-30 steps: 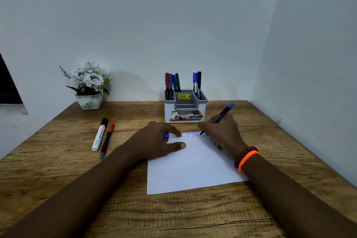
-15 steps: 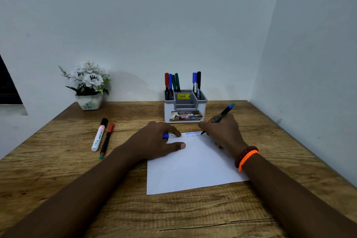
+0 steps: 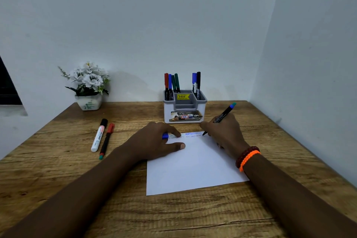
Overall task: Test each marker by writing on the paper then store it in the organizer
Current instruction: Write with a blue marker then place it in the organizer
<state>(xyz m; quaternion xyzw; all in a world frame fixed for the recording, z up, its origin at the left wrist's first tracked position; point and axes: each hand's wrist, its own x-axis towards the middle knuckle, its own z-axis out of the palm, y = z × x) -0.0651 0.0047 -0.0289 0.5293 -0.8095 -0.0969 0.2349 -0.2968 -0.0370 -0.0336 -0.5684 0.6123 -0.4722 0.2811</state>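
Marker [image 3: 222,118] tip farther right along paper [image 3: 195,166], in right hand [image 3: 225,131].

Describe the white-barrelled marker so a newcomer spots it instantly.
Start at the flower pot by the back wall, then come toward the camera along the wooden table. Two markers lie there side by side: the white marker is the left, fatter one, black-capped, unlike the slim red-capped marker.

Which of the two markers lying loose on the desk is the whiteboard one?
The white-bodied marker with the black cap, left of the slim black marker with the red cap.
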